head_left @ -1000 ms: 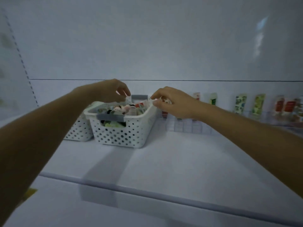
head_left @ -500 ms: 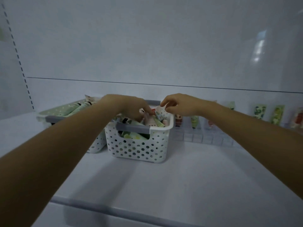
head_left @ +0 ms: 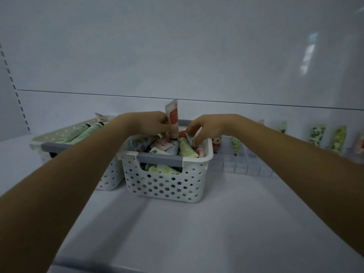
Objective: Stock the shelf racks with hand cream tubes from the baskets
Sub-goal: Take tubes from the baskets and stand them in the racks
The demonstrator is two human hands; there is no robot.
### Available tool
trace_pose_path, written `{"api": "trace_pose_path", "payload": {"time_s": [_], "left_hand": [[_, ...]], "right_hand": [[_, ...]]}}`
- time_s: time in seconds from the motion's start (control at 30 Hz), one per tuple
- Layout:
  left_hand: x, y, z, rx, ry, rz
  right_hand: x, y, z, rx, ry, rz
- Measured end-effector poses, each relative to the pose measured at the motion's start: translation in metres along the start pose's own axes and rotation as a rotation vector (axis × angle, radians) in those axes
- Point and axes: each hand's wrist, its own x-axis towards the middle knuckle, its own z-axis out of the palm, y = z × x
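Tubes (head_left: 185, 150) of hand cream lie heaped in the white basket (head_left: 167, 184). Above its far side the left hand (head_left: 151, 123) pinches one red-labelled tube (head_left: 173, 119) upright (cap downward). The right hand (head_left: 208, 127) dips curled fingers into the heap by the basket's right rim; whether it grips anything I cannot tell. The clear rack (head_left: 242, 164) stands just right of the basket.

Dim, bluish, low-contrast wide-angle view, slightly soft all over, with a pale glare streak (head_left: 307, 56) on the glossy back panel (head_left: 177, 46) at upper right, a faint soft shadow spreading toward the viewer from the white basket (head_left: 163, 184) across the shelf (head_left: 226, 223), dark underlit forearms (head_left: 59, 194), bowed lines at the edges, and blurred far-right tubes (head_left: 317, 133).
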Motion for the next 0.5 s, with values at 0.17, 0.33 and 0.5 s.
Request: {"api": "trace_pose_path", "payload": {"time_s": [0.17, 0.33, 0.5], "left_hand": [[-0.002, 0.000, -0.008, -0.547, 0.201, -0.090], [-0.006, 0.006, -0.017, -0.726, 0.294, -0.125], [-0.005, 0.036, -0.015, -0.727, 0.302, -0.066]], "right_hand": [[0.003, 0.013, 0.008, 0.182, 0.199, -0.085], [-0.008, 0.032, 0.006, 0.898, 0.670, -0.131], [-0.037, 0.051, -0.014, 1.290, 0.693, -0.134]]}}
